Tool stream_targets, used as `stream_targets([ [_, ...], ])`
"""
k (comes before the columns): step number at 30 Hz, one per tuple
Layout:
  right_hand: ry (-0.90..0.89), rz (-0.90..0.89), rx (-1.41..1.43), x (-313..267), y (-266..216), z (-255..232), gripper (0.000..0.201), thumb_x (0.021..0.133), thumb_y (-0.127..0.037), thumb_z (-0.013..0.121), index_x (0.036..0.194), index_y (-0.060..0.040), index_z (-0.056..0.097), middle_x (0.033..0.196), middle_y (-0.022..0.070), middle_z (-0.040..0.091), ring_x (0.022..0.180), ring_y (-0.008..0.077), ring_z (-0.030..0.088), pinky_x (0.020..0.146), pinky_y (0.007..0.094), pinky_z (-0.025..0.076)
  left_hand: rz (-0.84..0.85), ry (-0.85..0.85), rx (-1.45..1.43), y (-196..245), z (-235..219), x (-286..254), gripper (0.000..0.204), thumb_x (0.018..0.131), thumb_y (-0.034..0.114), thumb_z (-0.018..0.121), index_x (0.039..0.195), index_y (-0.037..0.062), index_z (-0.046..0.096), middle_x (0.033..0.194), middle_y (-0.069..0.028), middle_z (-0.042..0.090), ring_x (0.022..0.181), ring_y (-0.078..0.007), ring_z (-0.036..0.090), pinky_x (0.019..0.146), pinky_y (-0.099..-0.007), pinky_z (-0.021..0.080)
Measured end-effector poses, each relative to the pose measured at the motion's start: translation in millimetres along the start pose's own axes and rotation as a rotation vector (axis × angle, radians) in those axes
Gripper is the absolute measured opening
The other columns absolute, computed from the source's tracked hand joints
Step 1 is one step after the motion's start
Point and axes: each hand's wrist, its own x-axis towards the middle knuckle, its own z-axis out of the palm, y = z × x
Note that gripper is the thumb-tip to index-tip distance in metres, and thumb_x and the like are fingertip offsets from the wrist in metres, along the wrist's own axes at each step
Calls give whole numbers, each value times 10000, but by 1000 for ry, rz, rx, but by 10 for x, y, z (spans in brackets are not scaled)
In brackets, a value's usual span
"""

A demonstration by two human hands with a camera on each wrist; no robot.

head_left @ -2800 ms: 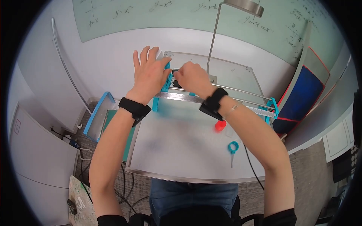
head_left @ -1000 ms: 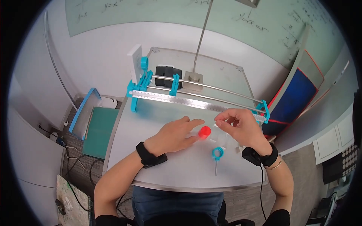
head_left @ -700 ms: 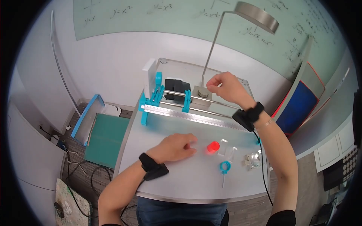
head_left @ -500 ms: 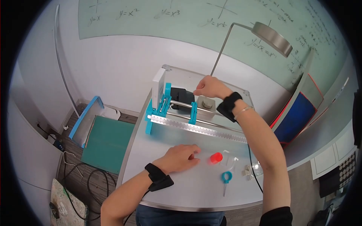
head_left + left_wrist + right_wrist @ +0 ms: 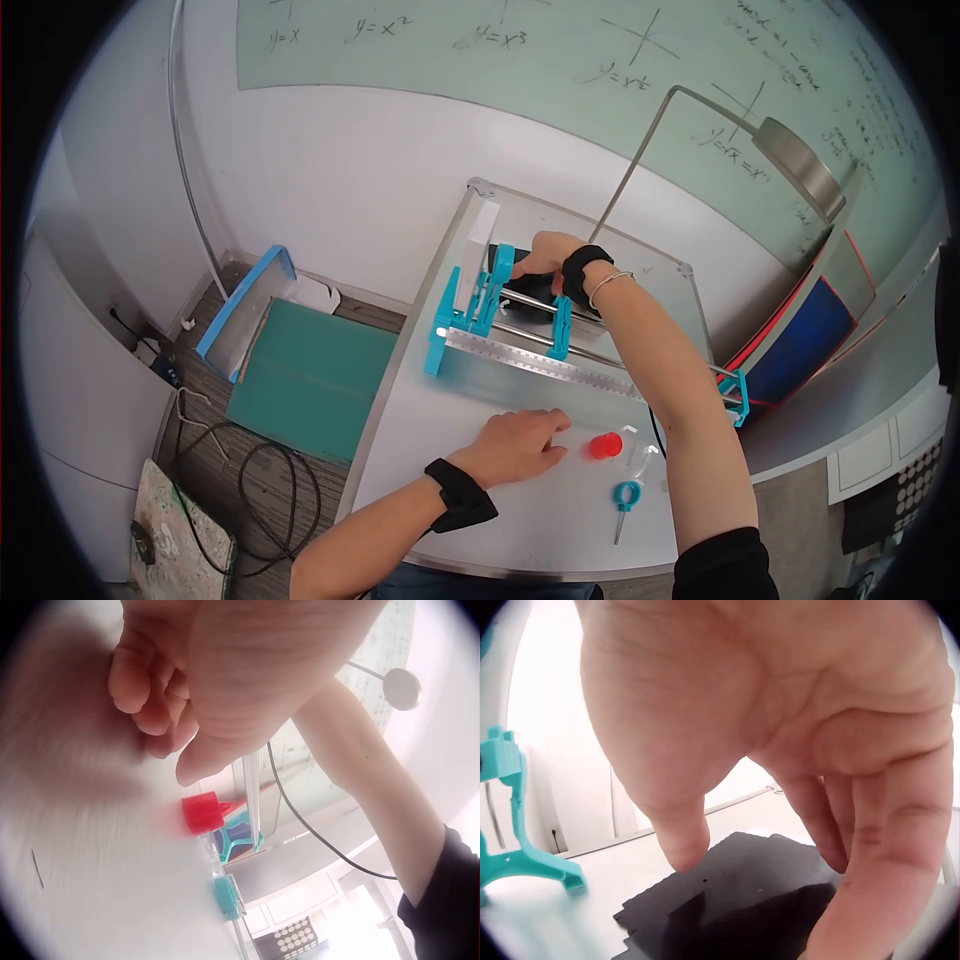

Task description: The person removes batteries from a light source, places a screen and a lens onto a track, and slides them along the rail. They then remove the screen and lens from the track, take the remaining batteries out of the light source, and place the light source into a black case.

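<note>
Fingers [image 5: 892, 847] apart, right hand [image 5: 546, 256] is over black object [image 5: 735, 900], while left hand [image 5: 510, 446], loosely curled, is near red cylinder [image 5: 606, 446] on table [image 5: 550, 530].

Across the green board [image 5: 440, 72], y=x, y=x², y=x³ and y=x^½ are seen written; on the ruler [image 5: 545, 366], numbers can't be made out.

A green board [image 5: 560, 70] with handwritten graphs spans the pale wall [image 5: 330, 180] above wood-look flooring [image 5: 320, 490].
</note>
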Motion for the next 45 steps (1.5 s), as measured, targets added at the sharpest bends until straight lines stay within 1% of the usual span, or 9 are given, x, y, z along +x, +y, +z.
stream_targets([
  [3, -24, -6, -77, 140, 39, 89, 725, 746, -504, 838, 1200, 48, 717, 1187, 249, 713, 901, 368, 740, 796, 430, 591, -6, -6, 5, 8, -14, 6, 344, 896, 244, 711, 1179, 75, 612, 920, -102, 707, 831, -293, 698, 731, -416, 550],
  [8, -32, 49, -28, 150, 60, 108, 765, 695, -490, 861, 1217, 49, 710, 1195, 250, 712, 1022, 377, 720, 857, 434, 582, -21, -30, 1, 36, -35, 2, 343, 902, 245, 707, 1184, 73, 613, 928, -103, 708, 840, -289, 699, 740, -416, 549],
  [17, -21, 45, 109, 190, 96, 84, 526, 712, -328, 794, 1068, 54, 733, 1053, 231, 737, 701, 318, 749, 656, 406, 605, -19, -34, 7, 33, -39, 5, 342, 906, 248, 702, 1191, 79, 620, 941, -101, 702, 858, -289, 690, 768, -414, 546],
  [19, 21, -20, 184, 169, 124, 60, 393, 760, -256, 737, 838, 124, 676, 853, 217, 724, 612, 309, 741, 520, 401, 584, -21, -48, 9, 38, -49, 8, 339, 905, 245, 702, 1190, 80, 619, 943, -99, 699, 859, -288, 684, 773, -416, 542],
  [28, 274, -103, 284, -189, 229, -242, 287, 832, -151, 635, 759, 127, 653, 654, 198, 692, 551, 237, 718, 493, 313, 588, 21, -20, 28, 28, -21, -11, 348, 896, 250, 712, 1193, 97, 616, 940, -98, 692, 874, -288, 680, 764, -417, 540],
  [35, 557, -388, 849, -1418, 547, -235, 262, 870, -99, 621, 1025, 110, 639, 678, 124, 677, 432, 150, 581, 395, 292, 449, 184, 1, -28, 105, -171, 14, 230, 924, 218, 698, 1097, 69, 671, 871, -77, 700, 710, -250, 685, 655, -372, 539],
  [38, 568, -431, 949, -2062, 684, 31, 305, 885, -50, 593, 1155, 92, 606, 738, 116, 699, 426, 134, 561, 391, 282, 433, 136, 174, -244, 460, -362, 43, 190, 978, 214, 661, 1082, 60, 700, 862, -56, 709, 619, -157, 655, 554, -312, 513],
  [40, 567, -463, 987, -2378, 729, 208, 348, 894, -22, 576, 1227, 79, 582, 780, 112, 713, 429, 125, 556, 390, 277, 427, -155, 231, -705, 760, -506, 28, 254, 1020, 248, 631, 1133, 27, 690, 890, -52, 705, 624, -78, 628, 499, -248, 481],
  [45, 577, -582, 1141, -2734, 807, 523, 513, 928, 26, 557, 1425, 44, 429, 1064, 126, 721, 506, 125, 601, 450, 266, 474, -169, 285, -1028, 904, -424, 75, 340, 1031, 327, 639, 1112, -3, 657, 904, -54, 689, 575, -69, 585, 453, -202, 424],
])
